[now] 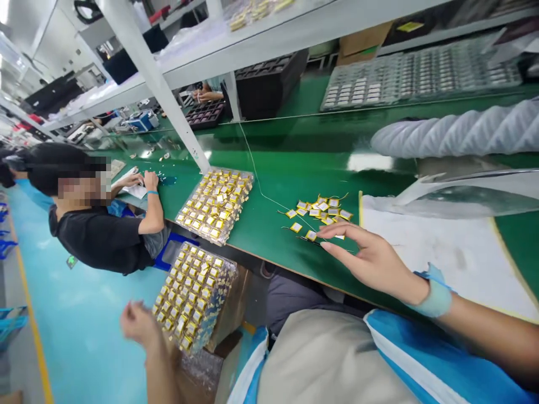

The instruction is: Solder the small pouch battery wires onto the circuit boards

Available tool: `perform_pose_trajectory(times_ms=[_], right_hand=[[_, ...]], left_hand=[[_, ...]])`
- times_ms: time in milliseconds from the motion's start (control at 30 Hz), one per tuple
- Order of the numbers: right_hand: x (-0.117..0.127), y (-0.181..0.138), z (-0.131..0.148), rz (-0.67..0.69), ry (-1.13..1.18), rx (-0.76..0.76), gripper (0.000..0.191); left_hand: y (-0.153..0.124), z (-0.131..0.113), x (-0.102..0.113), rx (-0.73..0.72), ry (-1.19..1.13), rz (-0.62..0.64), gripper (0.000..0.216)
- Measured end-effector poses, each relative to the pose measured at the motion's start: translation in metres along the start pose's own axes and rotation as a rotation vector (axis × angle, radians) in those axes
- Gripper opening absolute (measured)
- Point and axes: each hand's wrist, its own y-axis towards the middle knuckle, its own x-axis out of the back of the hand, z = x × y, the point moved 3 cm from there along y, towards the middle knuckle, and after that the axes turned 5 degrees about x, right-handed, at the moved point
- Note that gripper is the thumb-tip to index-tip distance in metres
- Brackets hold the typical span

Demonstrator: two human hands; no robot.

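Note:
Small pouch batteries [323, 206] with yellow edges and thin wires lie in a loose pile on the green bench. My right hand [370, 255] reaches over the near side of this pile, thumb and fingers stretched out and apart. Its fingertips are close to one battery [311, 235] with a thin dark strip beside it; whether they touch is unclear. Lower left, my left hand [141, 325] is raised beside a stacked tray of batteries [193, 294]. Motion blurs its curled fingers, so I cannot make out whether anything is between them.
Another full battery tray [217, 205] sits on the bench edge. A white mat [442, 247] lies right, below a grey ribbed hose [458, 132]. A thin cord crosses the bench. A shelf post [155, 84] rises ahead. A co-worker [101, 224] sits at the left.

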Motion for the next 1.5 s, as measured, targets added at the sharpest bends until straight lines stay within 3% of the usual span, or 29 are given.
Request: perform_pose_trajectory(times_ms=[67,167,233,300,367,533,800,967,1167,1267,1500], right_hand=[[-0.001,-0.011,-0.002,-0.037,0.011,-0.071,0.029],[0.006,-0.029,-0.003,-0.083,0.002,-0.149,0.035],[0.016,-0.043,-0.004,-0.125,-0.02,-0.2,0.038],[0.03,-0.056,-0.007,-0.196,-0.047,-0.252,0.039],[0.042,-0.067,-0.009,-0.269,-0.069,-0.292,0.041],[0.061,-0.075,-0.005,-0.327,-0.054,-0.309,0.045],[0.098,-0.061,0.014,-0.161,0.061,-0.257,0.029],[0.114,-0.036,-0.02,-0.137,0.186,-0.313,0.029],[0.104,-0.012,-0.071,-0.151,0.38,-0.335,0.039],[0.093,-0.011,-0.083,-0.133,0.473,-0.349,0.047],[0.079,-0.017,-0.085,-0.013,0.657,-0.39,0.06]], left_hand=[[0.026,-0.034,-0.063,-0.152,0.051,0.12,0.039],[0.055,-0.1,-0.186,-0.422,0.171,0.427,0.028],[0.066,-0.143,-0.255,-0.554,0.276,0.547,0.03],[0.071,-0.174,-0.299,-0.635,0.39,0.6,0.035],[0.073,-0.191,-0.32,-0.68,0.504,0.618,0.037],[0.072,-0.194,-0.327,-0.725,0.709,0.605,0.036],[0.072,-0.204,-0.327,-0.646,0.751,0.514,0.032],[0.066,-0.219,-0.317,-0.593,0.649,0.436,0.036],[0.054,-0.248,-0.278,-0.578,0.421,0.323,0.035],[0.013,-0.252,-0.271,-0.58,0.303,0.506,0.034],[-0.188,-0.225,-0.31,-0.478,0.097,1.451,0.042]])
